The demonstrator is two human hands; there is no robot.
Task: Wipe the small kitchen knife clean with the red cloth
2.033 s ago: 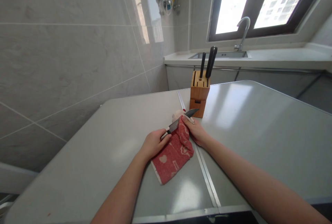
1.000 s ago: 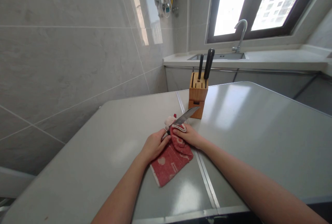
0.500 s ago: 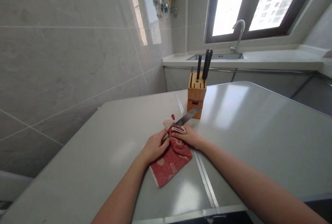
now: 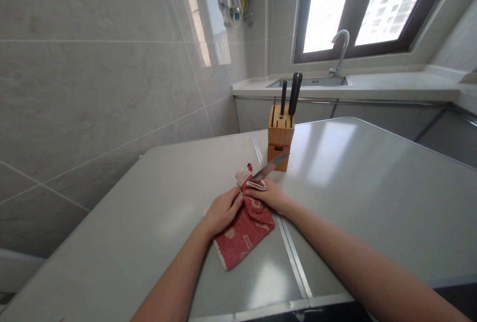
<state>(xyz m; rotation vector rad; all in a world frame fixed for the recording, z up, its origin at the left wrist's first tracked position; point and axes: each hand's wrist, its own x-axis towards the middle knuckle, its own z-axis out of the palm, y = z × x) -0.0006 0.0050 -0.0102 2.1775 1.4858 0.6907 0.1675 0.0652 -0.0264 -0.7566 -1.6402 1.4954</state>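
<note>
My left hand (image 4: 222, 209) is closed around the handle of a kitchen knife; its steel blade (image 4: 274, 164) points up and to the right toward the knife block. My right hand (image 4: 269, 195) pinches a red patterned cloth (image 4: 244, 230) folded around the base of the blade. The cloth's lower part lies flat on the grey table (image 4: 156, 222). The knife handle is hidden inside my left hand.
A wooden knife block (image 4: 280, 135) with two black-handled knives stands just behind the blade tip. A metal seam (image 4: 294, 267) runs down the table. At the back are a counter with a sink (image 4: 309, 82) and a tap (image 4: 341, 48) under the window.
My right hand has slid the cloth down the blade from near the tip toward the handle, baring more steel. The view has drifted slightly right.
</note>
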